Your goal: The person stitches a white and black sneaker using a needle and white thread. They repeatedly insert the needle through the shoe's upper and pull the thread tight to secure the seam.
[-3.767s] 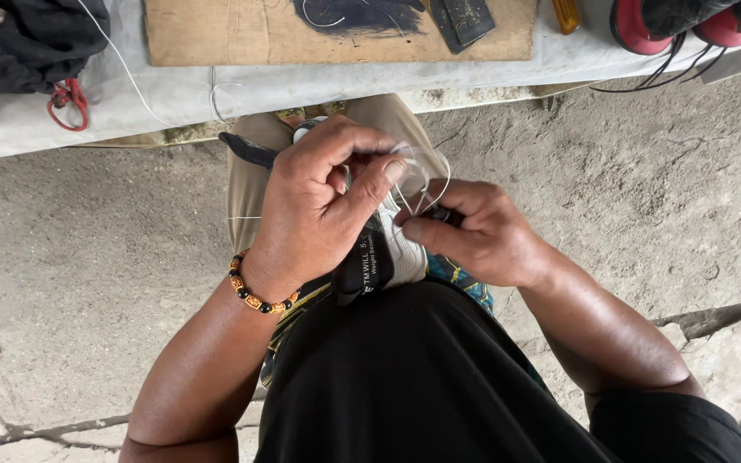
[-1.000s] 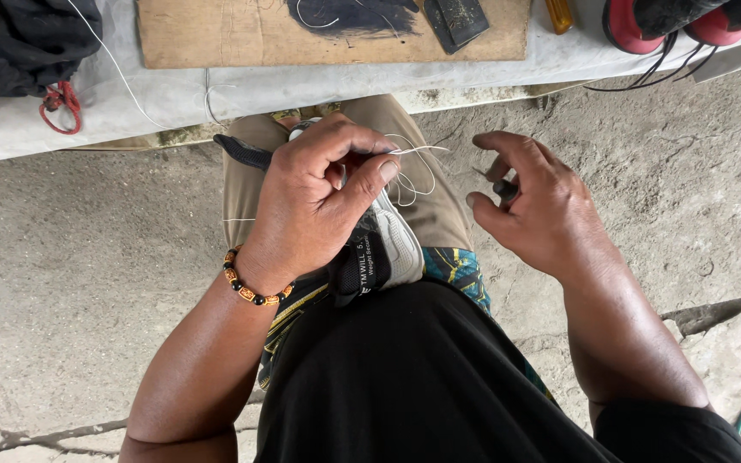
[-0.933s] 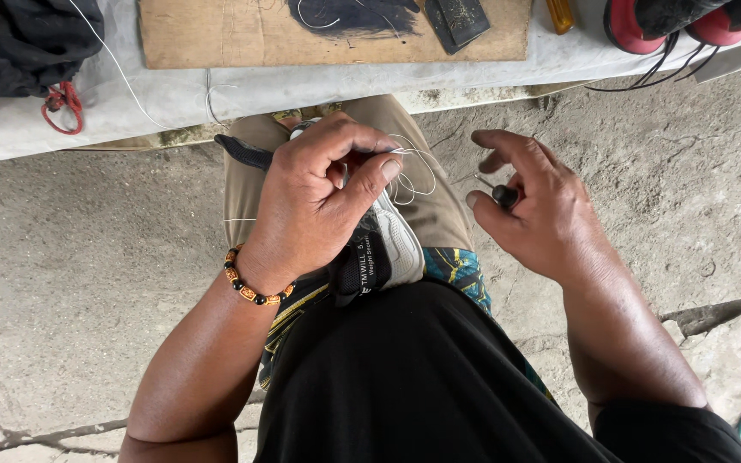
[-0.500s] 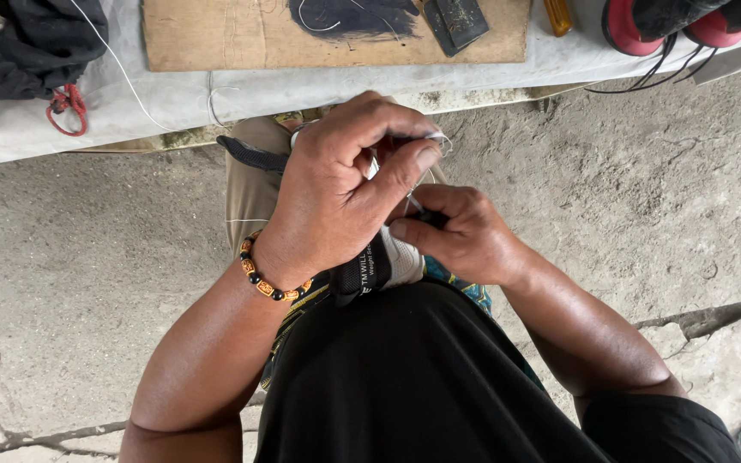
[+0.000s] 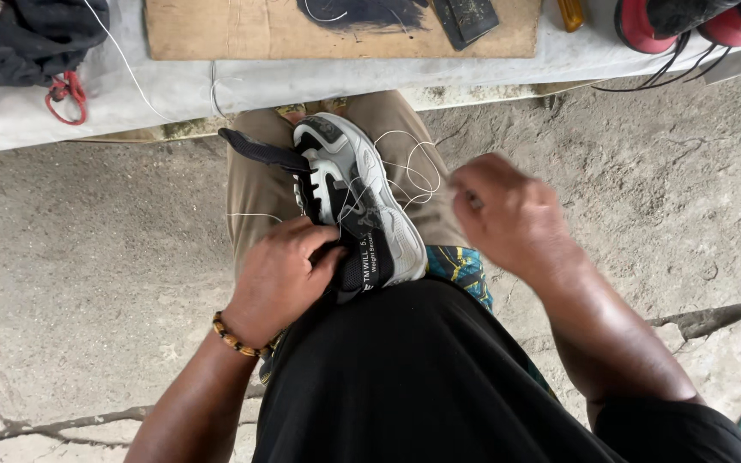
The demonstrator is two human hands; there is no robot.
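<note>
A grey, white and black sneaker (image 5: 362,201) lies on my lap, on its side, toe pointing away from me. My left hand (image 5: 280,279) grips the sneaker's black heel and collar from the left. My right hand (image 5: 508,214) is blurred, raised to the right of the shoe with fingers closed on a thin white thread (image 5: 409,171). The thread loops slackly from the shoe's side to that hand. A beaded bracelet (image 5: 233,336) circles my left wrist.
A low white bench (image 5: 242,86) runs along the top, bearing a cardboard sheet (image 5: 242,30), a black garment (image 5: 27,39), red-handled scissors (image 5: 66,93), a black block (image 5: 466,19) and red-and-black shoes (image 5: 688,19). Cracked concrete floor lies all around.
My left hand has dropped from the top of the sneaker to its heel, uncovering the shoe. My right hand has pulled away to the right, drawing the thread out.
</note>
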